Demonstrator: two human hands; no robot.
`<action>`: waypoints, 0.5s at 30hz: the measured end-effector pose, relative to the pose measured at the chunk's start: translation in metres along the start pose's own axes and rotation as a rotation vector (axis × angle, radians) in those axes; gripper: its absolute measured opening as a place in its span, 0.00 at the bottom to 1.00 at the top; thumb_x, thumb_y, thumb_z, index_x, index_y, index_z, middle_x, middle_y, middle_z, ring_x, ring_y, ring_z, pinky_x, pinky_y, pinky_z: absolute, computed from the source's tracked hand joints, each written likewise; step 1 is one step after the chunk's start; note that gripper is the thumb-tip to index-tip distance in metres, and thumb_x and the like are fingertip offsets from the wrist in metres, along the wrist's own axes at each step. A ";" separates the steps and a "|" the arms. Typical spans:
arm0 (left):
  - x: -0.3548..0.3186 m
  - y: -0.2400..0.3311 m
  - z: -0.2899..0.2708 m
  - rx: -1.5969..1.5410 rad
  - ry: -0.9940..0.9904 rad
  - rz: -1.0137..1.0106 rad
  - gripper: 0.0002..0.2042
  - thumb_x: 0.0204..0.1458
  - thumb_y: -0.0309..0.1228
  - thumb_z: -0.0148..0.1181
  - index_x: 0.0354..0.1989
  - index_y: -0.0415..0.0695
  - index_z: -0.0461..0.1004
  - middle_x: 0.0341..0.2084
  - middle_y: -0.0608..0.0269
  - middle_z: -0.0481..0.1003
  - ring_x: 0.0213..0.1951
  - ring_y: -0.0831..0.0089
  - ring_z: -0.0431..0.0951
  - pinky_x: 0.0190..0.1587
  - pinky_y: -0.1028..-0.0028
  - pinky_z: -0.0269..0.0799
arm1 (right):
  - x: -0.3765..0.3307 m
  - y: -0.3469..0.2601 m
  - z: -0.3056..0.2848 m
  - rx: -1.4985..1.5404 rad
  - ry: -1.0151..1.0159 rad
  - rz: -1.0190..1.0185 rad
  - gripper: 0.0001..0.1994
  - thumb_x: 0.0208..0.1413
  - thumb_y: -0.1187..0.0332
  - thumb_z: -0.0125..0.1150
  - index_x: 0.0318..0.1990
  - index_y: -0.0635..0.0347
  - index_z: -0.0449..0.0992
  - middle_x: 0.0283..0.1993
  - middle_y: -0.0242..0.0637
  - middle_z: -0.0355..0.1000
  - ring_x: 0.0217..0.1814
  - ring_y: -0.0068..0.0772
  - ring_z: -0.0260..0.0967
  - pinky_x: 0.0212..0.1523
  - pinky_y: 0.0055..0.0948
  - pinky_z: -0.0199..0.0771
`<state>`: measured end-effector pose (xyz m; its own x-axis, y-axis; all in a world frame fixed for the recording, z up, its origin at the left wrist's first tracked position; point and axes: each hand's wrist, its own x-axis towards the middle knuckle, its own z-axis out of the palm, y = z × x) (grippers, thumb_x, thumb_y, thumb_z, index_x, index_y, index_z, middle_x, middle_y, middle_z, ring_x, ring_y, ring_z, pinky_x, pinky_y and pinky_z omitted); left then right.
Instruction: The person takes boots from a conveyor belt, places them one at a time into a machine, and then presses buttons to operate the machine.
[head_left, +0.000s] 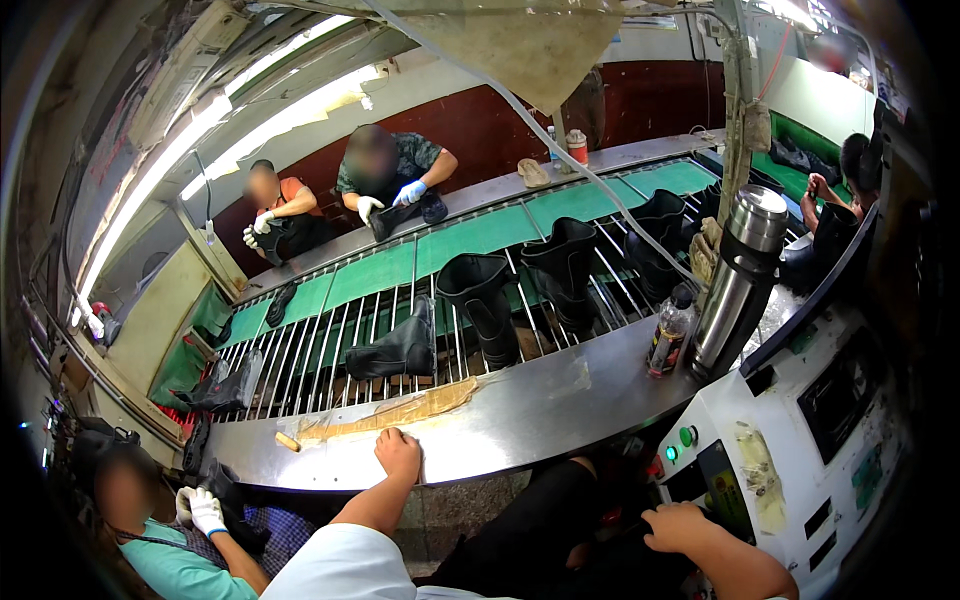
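My left hand [398,456] rests at the front edge of the metal ledge [540,410], fingers curled in and nothing seen in them. Just beyond it a strip of brown tape [430,404] is stuck along the ledge. A small tan cylinder [287,441] lies to its left. At the lower right, my right hand [678,527] is beside the white machine's control panel [715,490], its fingers bent against something dark; what they hold, if anything, is hidden. Past the ledge, a black boot [395,345] lies on its side on the rollers, and another black boot [482,305] stands nearby.
A roller conveyor [300,372] with a green belt [455,245] runs across. A steel flask [735,285] and a plastic bottle [668,335] stand at the ledge's right. Gloved co-workers handle dark footwear across the line and at lower left. A post [738,110] rises at right.
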<state>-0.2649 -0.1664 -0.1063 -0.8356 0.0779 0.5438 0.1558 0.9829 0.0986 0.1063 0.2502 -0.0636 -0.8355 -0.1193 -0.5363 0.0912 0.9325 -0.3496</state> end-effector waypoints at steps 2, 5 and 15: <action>-0.001 0.001 -0.003 -0.009 -0.007 -0.007 0.07 0.44 0.29 0.54 0.29 0.40 0.71 0.34 0.51 0.72 0.39 0.53 0.70 0.41 0.57 0.65 | 0.000 -0.001 0.001 -0.004 0.011 0.000 0.20 0.50 0.53 0.54 0.46 0.57 0.72 0.43 0.46 0.73 0.48 0.49 0.71 0.46 0.49 0.69; 0.000 -0.002 0.001 0.011 0.014 -0.008 0.07 0.45 0.30 0.54 0.30 0.39 0.71 0.34 0.51 0.72 0.39 0.53 0.70 0.42 0.57 0.65 | 0.000 -0.002 0.002 -0.012 0.016 0.003 0.20 0.50 0.53 0.55 0.46 0.57 0.72 0.43 0.46 0.73 0.48 0.49 0.71 0.47 0.49 0.69; 0.001 0.003 -0.005 0.007 -0.031 -0.035 0.08 0.45 0.30 0.54 0.30 0.39 0.71 0.35 0.51 0.72 0.40 0.53 0.70 0.42 0.57 0.65 | -0.001 -0.004 -0.001 -0.021 0.005 0.020 0.20 0.50 0.54 0.55 0.45 0.57 0.72 0.44 0.45 0.73 0.50 0.48 0.71 0.49 0.48 0.68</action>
<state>-0.2623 -0.1638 -0.1013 -0.8565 0.0490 0.5139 0.1228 0.9863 0.1106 0.1059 0.2469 -0.0607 -0.8363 -0.0992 -0.5392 0.0962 0.9417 -0.3224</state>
